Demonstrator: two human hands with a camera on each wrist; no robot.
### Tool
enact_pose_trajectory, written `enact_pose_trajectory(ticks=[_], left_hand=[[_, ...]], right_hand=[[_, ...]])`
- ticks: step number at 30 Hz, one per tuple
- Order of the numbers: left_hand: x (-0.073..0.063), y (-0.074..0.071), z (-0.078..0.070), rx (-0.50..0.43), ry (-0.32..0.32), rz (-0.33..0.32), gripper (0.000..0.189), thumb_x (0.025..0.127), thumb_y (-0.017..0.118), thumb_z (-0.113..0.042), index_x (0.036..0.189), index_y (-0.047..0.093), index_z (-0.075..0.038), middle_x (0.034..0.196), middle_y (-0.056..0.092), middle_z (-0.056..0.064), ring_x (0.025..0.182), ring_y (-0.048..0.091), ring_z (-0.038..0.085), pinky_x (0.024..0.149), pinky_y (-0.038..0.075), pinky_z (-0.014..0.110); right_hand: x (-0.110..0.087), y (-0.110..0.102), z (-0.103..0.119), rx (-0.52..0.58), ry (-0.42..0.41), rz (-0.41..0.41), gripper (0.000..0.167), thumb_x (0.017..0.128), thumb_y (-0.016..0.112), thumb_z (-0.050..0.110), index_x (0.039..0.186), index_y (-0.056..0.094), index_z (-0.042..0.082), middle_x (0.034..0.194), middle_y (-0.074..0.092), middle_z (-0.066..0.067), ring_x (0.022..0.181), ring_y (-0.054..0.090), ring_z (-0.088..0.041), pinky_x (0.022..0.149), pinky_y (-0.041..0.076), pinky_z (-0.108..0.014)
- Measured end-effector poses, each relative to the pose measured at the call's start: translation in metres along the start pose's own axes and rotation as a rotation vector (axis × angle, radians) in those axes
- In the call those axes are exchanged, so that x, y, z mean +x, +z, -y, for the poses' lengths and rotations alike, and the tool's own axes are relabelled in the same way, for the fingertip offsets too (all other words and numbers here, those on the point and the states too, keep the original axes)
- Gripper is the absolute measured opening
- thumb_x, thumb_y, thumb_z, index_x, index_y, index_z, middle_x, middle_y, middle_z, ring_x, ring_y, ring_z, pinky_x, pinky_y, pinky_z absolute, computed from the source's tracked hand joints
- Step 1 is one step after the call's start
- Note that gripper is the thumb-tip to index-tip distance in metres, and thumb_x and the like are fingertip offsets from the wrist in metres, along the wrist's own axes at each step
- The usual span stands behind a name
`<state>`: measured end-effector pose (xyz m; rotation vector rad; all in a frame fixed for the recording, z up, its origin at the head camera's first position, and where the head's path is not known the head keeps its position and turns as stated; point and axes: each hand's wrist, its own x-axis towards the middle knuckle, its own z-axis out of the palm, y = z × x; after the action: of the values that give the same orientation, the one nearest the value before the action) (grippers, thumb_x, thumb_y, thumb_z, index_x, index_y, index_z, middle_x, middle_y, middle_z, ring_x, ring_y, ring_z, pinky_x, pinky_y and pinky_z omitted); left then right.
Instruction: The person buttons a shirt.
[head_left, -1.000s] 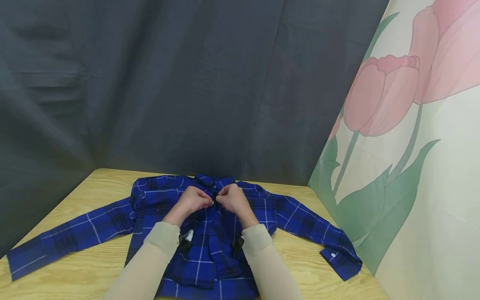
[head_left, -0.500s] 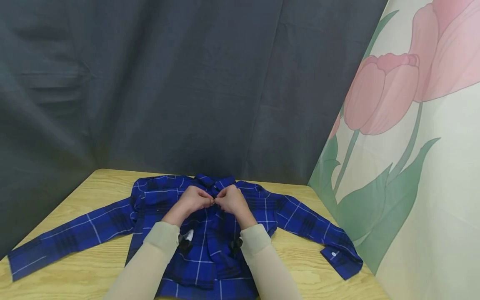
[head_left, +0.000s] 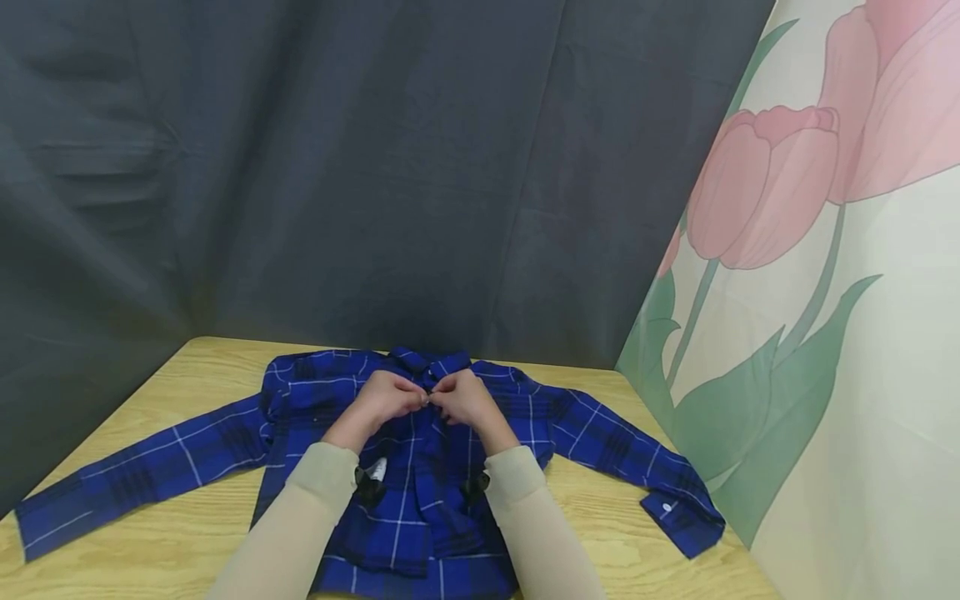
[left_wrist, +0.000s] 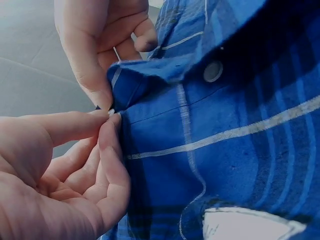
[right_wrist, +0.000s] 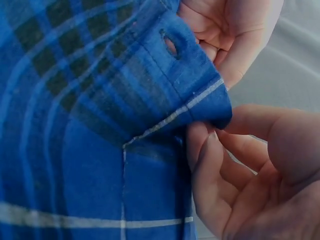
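A blue plaid shirt [head_left: 405,500] lies front up, its sleeves spread to both sides. Near the collar, my left hand [head_left: 390,397] pinches a small white button [left_wrist: 111,113] between thumb and finger. My right hand [head_left: 463,398] meets it from the other side, pinching the front edge of the shirt. A buttonhole [right_wrist: 170,44] shows on that edge in the right wrist view, and the fingers partly hide the fabric. Another button [left_wrist: 213,71] sits on the front in the left wrist view. The fingertips of both hands nearly touch.
The shirt lies on a wooden table [head_left: 600,517]. A dark curtain [head_left: 375,167] hangs behind it, and a wall hanging with tulips [head_left: 810,333] stands at the right. A folded cuff [head_left: 682,521] with a button lies near the table's right edge.
A second ago the fingertips were slightly apart, with the white button visible at the left thumb. The right hand has moved slightly left to meet the left hand. The shirt lies as before.
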<state>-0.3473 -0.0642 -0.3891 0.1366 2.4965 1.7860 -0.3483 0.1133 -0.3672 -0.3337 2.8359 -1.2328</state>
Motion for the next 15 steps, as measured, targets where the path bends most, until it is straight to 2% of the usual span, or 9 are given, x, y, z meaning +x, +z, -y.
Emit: enact_pose_trajectory(ticks=[3, 7, 12, 15], left_hand=[[0.001, 0.001, 0.0, -0.038, -0.02, -0.029, 0.02, 0.099, 0.076, -0.011, 0.112, 0.083, 0.003, 0.104, 0.084, 0.014, 0.089, 0.076, 0.013, 0.096, 0.065, 0.04], [0.002, 0.0, -0.001, -0.103, -0.028, -0.038, 0.024, 0.099, 0.076, -0.01, 0.115, 0.081, 0.006, 0.107, 0.084, 0.014, 0.093, 0.079, 0.014, 0.098, 0.065, 0.04], [0.001, -0.003, -0.007, -0.173, -0.069, -0.016, 0.03, 0.099, 0.078, -0.018, 0.116, 0.08, 0.006, 0.095, 0.084, 0.006, 0.087, 0.079, 0.012, 0.088, 0.066, 0.031], [0.0, -0.003, -0.009, -0.155, -0.067, -0.004, 0.032, 0.098, 0.081, -0.02, 0.117, 0.08, 0.005, 0.096, 0.085, 0.007, 0.086, 0.079, 0.011, 0.087, 0.065, 0.031]], right_hand=[[0.001, -0.002, -0.002, 0.061, -0.001, 0.029, 0.018, 0.103, 0.071, 0.014, 0.104, 0.083, 0.001, 0.094, 0.082, -0.015, 0.075, 0.077, -0.019, 0.067, 0.066, -0.031], [0.001, -0.008, -0.003, 0.18, 0.024, 0.075, 0.023, 0.104, 0.067, 0.016, 0.111, 0.083, 0.0, 0.101, 0.084, -0.016, 0.081, 0.081, -0.019, 0.067, 0.066, -0.03], [0.001, -0.012, -0.006, 0.257, 0.048, 0.089, 0.021, 0.105, 0.07, 0.015, 0.114, 0.083, 0.001, 0.101, 0.085, -0.016, 0.076, 0.079, -0.013, 0.066, 0.064, -0.027], [0.003, -0.011, -0.009, 0.27, 0.049, 0.077, 0.019, 0.104, 0.073, 0.015, 0.112, 0.083, 0.001, 0.1, 0.085, -0.016, 0.075, 0.079, -0.011, 0.067, 0.065, -0.027]])
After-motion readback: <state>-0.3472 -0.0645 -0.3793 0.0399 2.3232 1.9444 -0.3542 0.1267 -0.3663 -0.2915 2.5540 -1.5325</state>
